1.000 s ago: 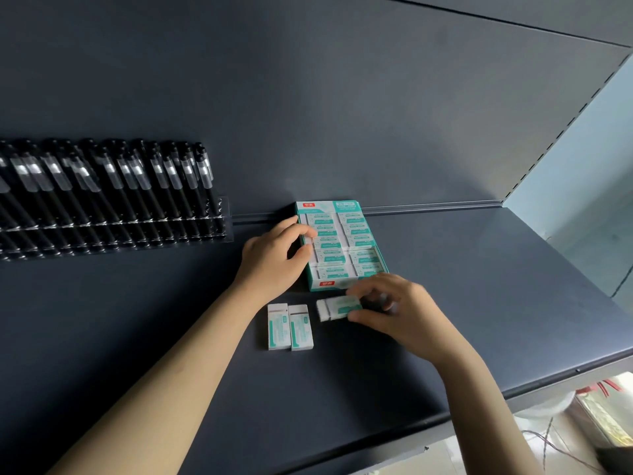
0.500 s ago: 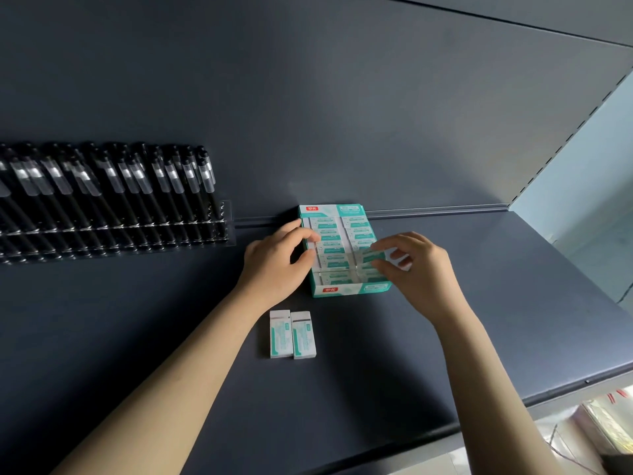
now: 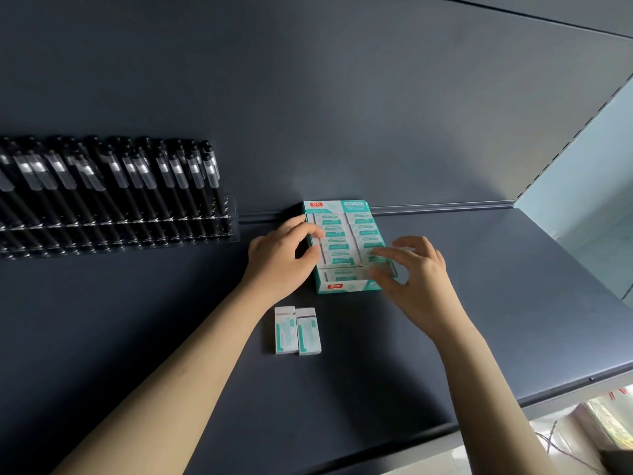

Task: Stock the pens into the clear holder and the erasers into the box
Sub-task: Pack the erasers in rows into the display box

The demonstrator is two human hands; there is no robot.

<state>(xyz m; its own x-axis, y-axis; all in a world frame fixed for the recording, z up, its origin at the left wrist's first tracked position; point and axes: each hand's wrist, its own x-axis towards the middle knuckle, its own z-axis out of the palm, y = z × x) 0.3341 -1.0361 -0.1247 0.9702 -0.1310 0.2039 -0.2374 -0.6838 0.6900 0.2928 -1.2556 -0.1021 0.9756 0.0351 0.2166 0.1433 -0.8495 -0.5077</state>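
Currently on the eraser step. My left hand (image 3: 281, 258) grips the left wall of the box (image 3: 339, 286), fingers curled over its rim, steadying it. My right hand (image 3: 419, 279) hovers over the box's front right corner, fingers spread and relaxed, grasping nothing that I can see. It is motion-blurred, so I cannot tell whether it touches the packed erasers (image 3: 364, 240) below.

The box sits at the back of the shelf (image 3: 479, 303), its rows nearly full. Two loose erasers (image 3: 297, 330) lie side by side, touching, on the shelf just in front of the box, beside my left wrist. The pens (image 3: 113, 186) stand in the clear holder (image 3: 233, 217) to the left, well apart from the box; that part looks done.

Judgement: two erasers left to place. The next move calls for the right hand to drop to the loose pair, pinch one by its long sides, and seat it in a free slot. The front row seems the likeliest room, though I cannot be sure.
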